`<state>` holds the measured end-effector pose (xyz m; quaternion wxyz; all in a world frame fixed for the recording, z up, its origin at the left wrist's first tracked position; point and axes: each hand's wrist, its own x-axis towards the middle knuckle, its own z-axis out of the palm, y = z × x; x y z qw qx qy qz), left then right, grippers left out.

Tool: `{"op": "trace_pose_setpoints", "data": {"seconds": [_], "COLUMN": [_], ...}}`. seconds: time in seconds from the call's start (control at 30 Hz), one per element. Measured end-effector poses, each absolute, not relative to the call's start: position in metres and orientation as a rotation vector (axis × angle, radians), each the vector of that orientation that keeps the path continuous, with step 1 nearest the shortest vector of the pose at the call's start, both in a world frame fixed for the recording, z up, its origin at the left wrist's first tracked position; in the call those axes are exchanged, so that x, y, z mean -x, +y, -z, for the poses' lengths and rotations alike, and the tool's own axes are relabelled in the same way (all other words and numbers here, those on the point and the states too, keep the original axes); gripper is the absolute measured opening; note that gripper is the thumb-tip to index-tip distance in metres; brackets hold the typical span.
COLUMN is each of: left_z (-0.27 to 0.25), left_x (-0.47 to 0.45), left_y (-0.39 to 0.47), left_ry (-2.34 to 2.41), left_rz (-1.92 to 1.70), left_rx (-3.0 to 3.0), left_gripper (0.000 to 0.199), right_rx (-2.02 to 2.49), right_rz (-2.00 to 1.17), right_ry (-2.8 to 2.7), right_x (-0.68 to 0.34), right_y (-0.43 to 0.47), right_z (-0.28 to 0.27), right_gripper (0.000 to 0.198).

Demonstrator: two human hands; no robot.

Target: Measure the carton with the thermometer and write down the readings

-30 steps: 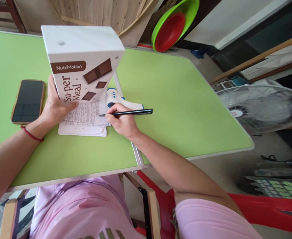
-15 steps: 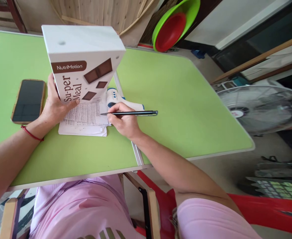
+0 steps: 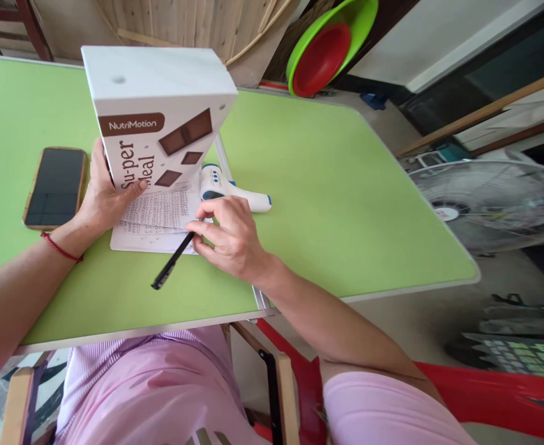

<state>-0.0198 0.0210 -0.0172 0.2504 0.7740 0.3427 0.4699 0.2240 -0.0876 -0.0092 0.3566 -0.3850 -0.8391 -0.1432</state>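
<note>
My left hand [image 3: 106, 191] grips the lower left side of a white box [image 3: 161, 80] printed "NutriMotion Su-per Meal", holding it upright with its top tilted into view. In my right hand [image 3: 230, 238] a black pen [image 3: 172, 262] is pinched between the fingers, its body slanting down toward the table's front edge. Beneath the box and the pen lie sheets of paper [image 3: 154, 216] covered in dense handwriting; the box hides their upper part. Just beyond my right hand rests a white and blue infrared thermometer [image 3: 248, 196], partly covered by the fingers.
A smartphone [image 3: 55, 187] lies face up left of my left hand. The green folding table [image 3: 337, 204] has a metal seam near my right wrist. A fan [image 3: 494, 204] stands beyond its right edge. Green [image 3: 360, 31] and red [image 3: 321, 59] basins lean behind it.
My right hand has turned the pen from pointing at the paper to slanting down toward me, and the fingers have shifted on it. My left hand and the box stay put.
</note>
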Motion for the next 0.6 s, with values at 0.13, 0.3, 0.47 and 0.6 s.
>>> {"op": "trace_pose_setpoints", "data": {"seconds": [0.13, 0.3, 0.47, 0.6], "left_z": [0.016, 0.015, 0.025, 0.036], "left_x": [0.019, 0.02, 0.021, 0.021], "left_y": [0.02, 0.019, 0.023, 0.027], "left_ry": [0.989, 1.002, 0.994, 0.981], "left_rz": [-1.319, -1.283, -1.321, -1.37], "left_rx": [-2.088, -2.107, -2.05, -2.03], "left_gripper": [0.074, 0.077, 0.087, 0.086], "right_rx": [0.947, 0.976, 0.894, 0.837], "right_rz": [0.349, 0.209, 0.163, 0.078], "right_ry": [-2.288, -2.397, -2.303, -2.118], "right_x": [-0.222, -0.224, -0.226, -0.233], "right_y": [-0.09, -0.085, -0.085, -0.11], "right_z": [0.007, 0.014, 0.005, -0.032], "right_gripper": [0.014, 0.012, 0.012, 0.018]}}
